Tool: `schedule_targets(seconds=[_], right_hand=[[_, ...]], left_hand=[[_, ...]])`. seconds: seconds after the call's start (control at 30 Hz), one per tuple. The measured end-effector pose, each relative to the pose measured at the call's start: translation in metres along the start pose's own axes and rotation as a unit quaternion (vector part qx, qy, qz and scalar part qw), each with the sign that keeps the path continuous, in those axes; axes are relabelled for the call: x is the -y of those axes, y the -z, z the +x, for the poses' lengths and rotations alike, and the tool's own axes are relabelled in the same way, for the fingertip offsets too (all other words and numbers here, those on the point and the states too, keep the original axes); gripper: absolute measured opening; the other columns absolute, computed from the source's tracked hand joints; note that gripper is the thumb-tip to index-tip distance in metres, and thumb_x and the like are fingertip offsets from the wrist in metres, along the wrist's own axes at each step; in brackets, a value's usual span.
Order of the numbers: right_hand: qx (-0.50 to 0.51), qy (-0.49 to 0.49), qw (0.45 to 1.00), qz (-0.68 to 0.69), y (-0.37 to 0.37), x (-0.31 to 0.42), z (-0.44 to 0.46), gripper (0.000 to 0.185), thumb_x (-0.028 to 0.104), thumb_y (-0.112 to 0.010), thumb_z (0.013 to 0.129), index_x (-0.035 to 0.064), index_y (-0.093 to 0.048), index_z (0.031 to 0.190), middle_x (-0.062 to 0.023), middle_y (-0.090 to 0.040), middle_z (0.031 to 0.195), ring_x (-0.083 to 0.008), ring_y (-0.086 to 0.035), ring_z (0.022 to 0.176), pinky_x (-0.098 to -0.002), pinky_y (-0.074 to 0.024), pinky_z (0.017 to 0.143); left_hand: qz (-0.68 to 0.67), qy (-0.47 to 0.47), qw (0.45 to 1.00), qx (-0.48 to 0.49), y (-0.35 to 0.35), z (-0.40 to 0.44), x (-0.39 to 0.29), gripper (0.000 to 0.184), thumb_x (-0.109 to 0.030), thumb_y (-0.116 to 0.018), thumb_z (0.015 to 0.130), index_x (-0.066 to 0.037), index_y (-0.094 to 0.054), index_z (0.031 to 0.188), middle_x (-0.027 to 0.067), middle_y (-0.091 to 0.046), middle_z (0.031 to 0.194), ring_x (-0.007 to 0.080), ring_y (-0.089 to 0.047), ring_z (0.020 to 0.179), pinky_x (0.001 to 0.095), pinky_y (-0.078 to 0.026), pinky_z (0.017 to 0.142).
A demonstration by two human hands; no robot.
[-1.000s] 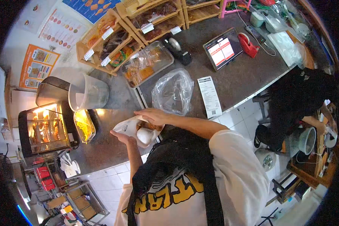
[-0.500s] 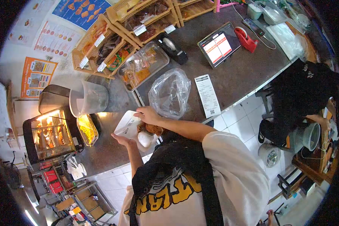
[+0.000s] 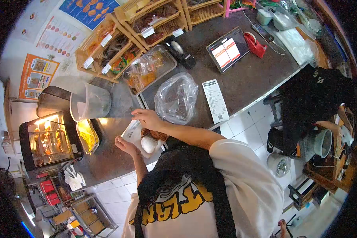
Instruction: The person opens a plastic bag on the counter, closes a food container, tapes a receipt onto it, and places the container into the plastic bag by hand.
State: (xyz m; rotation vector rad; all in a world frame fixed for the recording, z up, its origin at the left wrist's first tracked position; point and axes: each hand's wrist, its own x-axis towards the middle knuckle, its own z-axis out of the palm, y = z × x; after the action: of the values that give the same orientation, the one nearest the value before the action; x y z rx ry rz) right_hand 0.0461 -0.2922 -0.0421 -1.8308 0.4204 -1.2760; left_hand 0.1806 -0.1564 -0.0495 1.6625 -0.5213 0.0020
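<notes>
A white food box lies unfolded on the dark counter, close to my body. White rice, which looks wrapped, and brown fried food rest in it. At the box's far edge is my right hand, its fingers apart and nothing visible in them. Beside the box's left edge, my left hand has loosely bent fingers and holds nothing visible.
Behind the hands lie a clear plastic bag and a receipt. A tray, tablet and tape dispenser stand farther back. A lit warmer and tub are left; a person is right.
Both hands have come off the box, the right moving up and left, the left slightly left. Earlier, they held the box's sides; its flap now lies lower.
</notes>
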Motion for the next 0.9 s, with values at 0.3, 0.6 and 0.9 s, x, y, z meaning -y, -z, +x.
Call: schedule_targets(seconds=[0.3, 0.6, 0.9], right_hand=[[0.299, -0.191, 0.931, -0.089, 0.019, 0.026, 0.046, 0.031, 0.039, -0.064, 0.079, 0.0083, -0.071, 0.081, -0.0123, -0.067, 0.076, -0.03, -0.064, 0.073, -0.0388, -0.0499, 0.068], [0.309, -0.129, 0.921, -0.2, 0.003, 0.015, 0.038, 0.029, 0.037, -0.066, 0.076, 0.0121, -0.07, 0.091, -0.0122, -0.068, 0.083, -0.0315, -0.063, 0.081, -0.0421, -0.0486, 0.073], [0.306, -0.076, 0.943, -0.103, 0.075, 0.028, 0.008, 0.035, -0.005, -0.049, 0.078, 0.0066, -0.065, 0.107, -0.0135, -0.066, 0.099, -0.0287, -0.062, 0.092, -0.0337, -0.0479, 0.083]], left_hand=[[-0.161, 0.088, 0.955, 0.232, 0.035, 0.034, 0.009, 0.013, -0.013, -0.06, 0.09, -0.002, -0.059, 0.097, 0.0037, -0.059, 0.092, 0.0119, -0.054, 0.083, 0.0273, -0.046, 0.075], [-0.012, -0.037, 0.967, 0.253, 0.026, 0.046, -0.008, 0.007, -0.007, -0.068, 0.083, -0.001, -0.066, 0.083, 0.0022, -0.064, 0.082, 0.0093, -0.056, 0.076, 0.0251, -0.045, 0.074], [-0.102, 0.052, 0.949, 0.294, 0.082, -0.005, -0.017, 0.027, -0.009, -0.049, 0.088, 0.002, -0.061, 0.109, 0.0152, -0.057, 0.122, 0.0266, -0.057, 0.107, 0.0389, -0.043, 0.095]])
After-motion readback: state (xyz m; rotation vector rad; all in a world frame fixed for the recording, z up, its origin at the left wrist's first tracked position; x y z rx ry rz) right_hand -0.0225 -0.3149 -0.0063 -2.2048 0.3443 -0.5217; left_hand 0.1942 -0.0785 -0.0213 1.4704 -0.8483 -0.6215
